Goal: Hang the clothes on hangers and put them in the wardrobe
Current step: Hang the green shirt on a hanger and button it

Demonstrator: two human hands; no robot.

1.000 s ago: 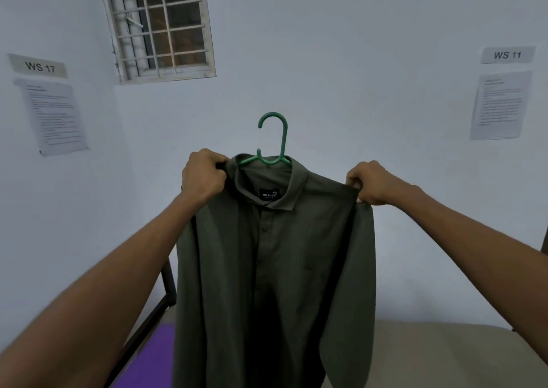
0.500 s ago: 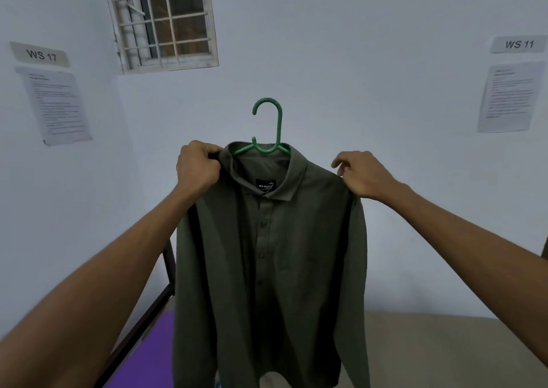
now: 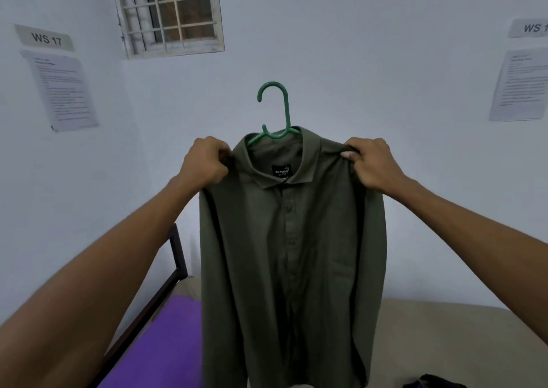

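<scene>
step: settle shirt (image 3: 292,239) on green hanger (image 3: 277,114) | left hand (image 3: 204,162) and right hand (image 3: 372,163) fingers pinch its shoulders, held up above the bed (image 3: 444,334) | advice: tug both shoulders evenly; keep collar centred under hook

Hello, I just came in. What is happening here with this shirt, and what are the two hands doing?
A person is holding up a dark olive-green button-up shirt on a green plastic hanger. The left hand grips one shoulder of the shirt and the right hand pinches the other. The hanger's hook stands free above the collar and hangs on nothing. No wardrobe is in view. Below are a purple mat and a beige surface.
</scene>
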